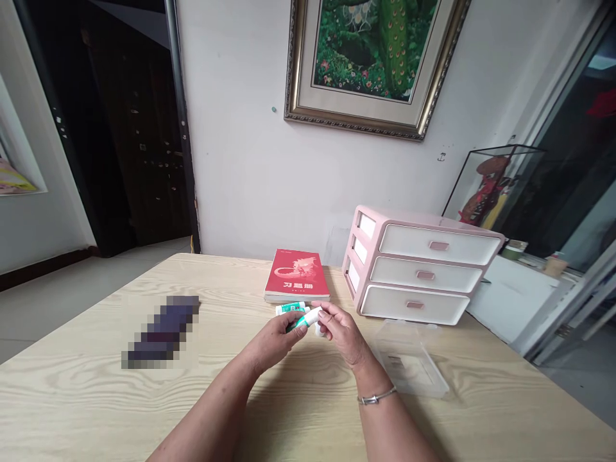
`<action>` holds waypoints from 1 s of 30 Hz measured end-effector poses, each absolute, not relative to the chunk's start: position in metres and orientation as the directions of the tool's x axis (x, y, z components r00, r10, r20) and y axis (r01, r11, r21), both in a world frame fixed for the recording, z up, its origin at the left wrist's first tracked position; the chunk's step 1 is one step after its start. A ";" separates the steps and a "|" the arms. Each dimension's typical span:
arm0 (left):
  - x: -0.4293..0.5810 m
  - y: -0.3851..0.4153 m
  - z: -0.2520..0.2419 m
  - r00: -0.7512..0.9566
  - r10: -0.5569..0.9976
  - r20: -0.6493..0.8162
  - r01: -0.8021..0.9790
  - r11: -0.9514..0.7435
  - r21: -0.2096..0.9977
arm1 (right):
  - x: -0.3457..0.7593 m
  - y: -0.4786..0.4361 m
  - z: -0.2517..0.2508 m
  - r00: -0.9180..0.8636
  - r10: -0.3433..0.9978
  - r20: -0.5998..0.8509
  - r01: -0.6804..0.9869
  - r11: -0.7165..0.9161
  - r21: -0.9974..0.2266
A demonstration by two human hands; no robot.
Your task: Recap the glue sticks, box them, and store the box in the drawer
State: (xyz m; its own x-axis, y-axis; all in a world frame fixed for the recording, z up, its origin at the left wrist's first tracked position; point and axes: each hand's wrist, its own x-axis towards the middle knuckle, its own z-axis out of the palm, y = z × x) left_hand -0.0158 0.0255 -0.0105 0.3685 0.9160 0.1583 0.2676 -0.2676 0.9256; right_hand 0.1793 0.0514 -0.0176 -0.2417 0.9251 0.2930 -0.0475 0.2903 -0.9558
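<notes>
Over the middle of the wooden table, my left hand (pixel 275 340) is closed round a white and green tube (pixel 310 317). My right hand (pixel 341 330) pinches the tube's white right end with its fingertips. Just behind my left hand lies another white and green tube (pixel 290 308), partly hidden by the fingers. A small white piece (pixel 319 330) shows below my right fingertips; whether it is held or rests on the table I cannot tell. Behind the tubes is a red book (pixel 297 274), lying flat.
A pink and white drawer unit (pixel 423 273) stands at the back right of the wooden table (pixel 72 385). In front of it lies a clear plastic box (pixel 414 369). A dark pixelated patch (pixel 163 330) covers something at the left. A framed picture (pixel 360 122) hangs on the wall.
</notes>
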 end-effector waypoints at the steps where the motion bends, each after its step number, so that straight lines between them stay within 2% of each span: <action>1: -0.016 0.026 -0.010 0.359 0.919 0.163 0.277 -0.271 0.922 | 0.180 0.052 -0.018 -0.246 0.923 0.295 -0.038 0.295 -0.955; 8: -0.018 0.025 -0.007 0.347 0.924 0.159 0.299 -0.270 0.915 | 0.179 0.050 -0.017 -0.276 0.916 0.291 0.006 0.304 -0.953; 14: -0.019 0.025 -0.006 0.383 0.913 0.140 0.323 -0.274 0.906 | 0.176 0.050 -0.018 -0.300 0.903 0.306 -0.044 0.307 -0.951; 19: -0.019 0.026 -0.008 0.386 0.909 0.159 0.334 -0.299 0.894 | 0.175 0.054 -0.023 -0.282 0.918 0.278 -0.017 0.285 -0.958; 25: -0.015 0.026 -0.008 0.400 0.887 0.232 0.344 -0.380 0.859 | 0.173 0.056 -0.028 -0.210 0.940 0.268 0.117 0.297 -0.948; 30: -0.013 0.024 -0.007 0.387 0.895 0.222 0.380 -0.374 0.846 | 0.176 0.053 -0.027 -0.163 0.914 0.372 0.347 0.407 -0.845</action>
